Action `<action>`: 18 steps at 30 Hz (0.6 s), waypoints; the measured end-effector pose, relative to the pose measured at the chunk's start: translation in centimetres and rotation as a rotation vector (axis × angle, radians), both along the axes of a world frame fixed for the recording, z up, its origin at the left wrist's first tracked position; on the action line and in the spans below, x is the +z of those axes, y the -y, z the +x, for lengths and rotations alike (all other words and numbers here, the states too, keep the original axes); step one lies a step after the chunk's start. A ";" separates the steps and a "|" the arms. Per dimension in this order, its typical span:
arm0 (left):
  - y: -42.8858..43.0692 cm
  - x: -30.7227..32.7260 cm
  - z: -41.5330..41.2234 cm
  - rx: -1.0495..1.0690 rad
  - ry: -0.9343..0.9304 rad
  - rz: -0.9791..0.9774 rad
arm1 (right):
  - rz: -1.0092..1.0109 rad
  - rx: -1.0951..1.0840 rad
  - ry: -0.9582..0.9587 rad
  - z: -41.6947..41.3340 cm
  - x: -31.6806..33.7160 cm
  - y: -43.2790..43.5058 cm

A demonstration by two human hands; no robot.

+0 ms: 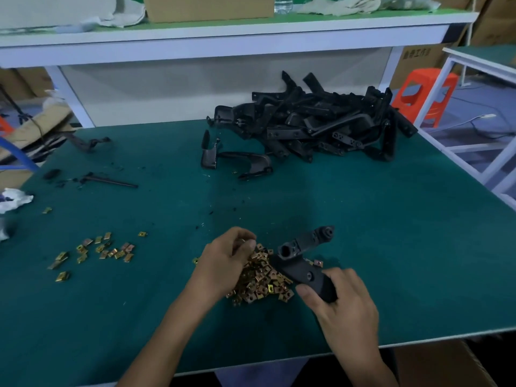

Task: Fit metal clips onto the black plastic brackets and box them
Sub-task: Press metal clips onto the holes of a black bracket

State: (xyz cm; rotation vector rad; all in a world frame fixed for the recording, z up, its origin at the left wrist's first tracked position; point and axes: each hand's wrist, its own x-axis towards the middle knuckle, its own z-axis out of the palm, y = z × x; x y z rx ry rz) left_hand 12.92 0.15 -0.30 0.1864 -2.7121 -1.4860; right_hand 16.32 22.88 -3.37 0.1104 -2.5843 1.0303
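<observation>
Right now my left hand (229, 255) sits at lower centre of the frame, its fingers curled down onto the top of the clip pile (262, 280); whether a clip is pinched between the fingertips I cannot tell. My right hand (343, 300), just to the right of it, grips the near end of a black bracket (301, 263), with the thumb laid across its flat face. The bracket's far end slants up and to the right, clear of the green counter (391, 247), and its middle lies over the right edge of the pile. More gold clips lie as scattered clips (95, 252) at lower left, well apart from the pile. A bracket heap (321, 124) fills the upper right of the counter, with two loose brackets (237, 160) just to its left. An orange stool (427, 96) stands beyond the counter's right edge.
</observation>
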 end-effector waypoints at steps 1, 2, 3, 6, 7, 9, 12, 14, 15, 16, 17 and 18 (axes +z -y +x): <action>0.4 0.0 0.3 0.022 0.005 0.003 | 0.010 0.011 -0.001 0.0 0.0 0.1; 0.7 0.0 0.6 0.039 -0.003 -0.006 | 0.024 0.023 -0.004 0.0 0.1 0.2; 1.0 0.1 0.8 0.052 -0.025 -0.016 | 0.043 0.034 -0.008 0.0 0.2 0.4; 1.1 0.8 1.5 0.103 -0.117 0.081 | 0.104 0.053 -0.046 -0.1 0.3 0.8; 1.0 1.3 1.7 0.122 -0.136 0.165 | 0.111 0.055 -0.056 -0.1 0.4 1.0; 0.9 2.2 2.2 0.130 -0.168 0.300 | 0.106 0.053 -0.055 0.0 0.2 1.6; 0.8 3.5 3.1 0.095 -0.174 0.412 | 0.129 0.051 -0.041 0.6 -0.6 2.4; 0.6 4.0 3.5 0.086 -0.143 0.507 | 0.148 0.048 -0.051 0.8 -0.9 2.5; 0.6 4.2 3.7 0.085 -0.120 0.552 | 0.141 0.046 -0.054 0.7 -0.9 2.5; 0.6 4.3 3.9 0.083 -0.102 0.585 | 0.135 0.046 -0.057 0.7 -0.9 2.4; 0.5 4.5 4.0 0.082 -0.090 0.607 | 0.135 0.051 -0.059 0.6 -0.9 2.3; 0.5 4.5 4.1 0.077 -0.084 0.622 | 0.141 0.058 -0.061 0.6 -0.9 2.3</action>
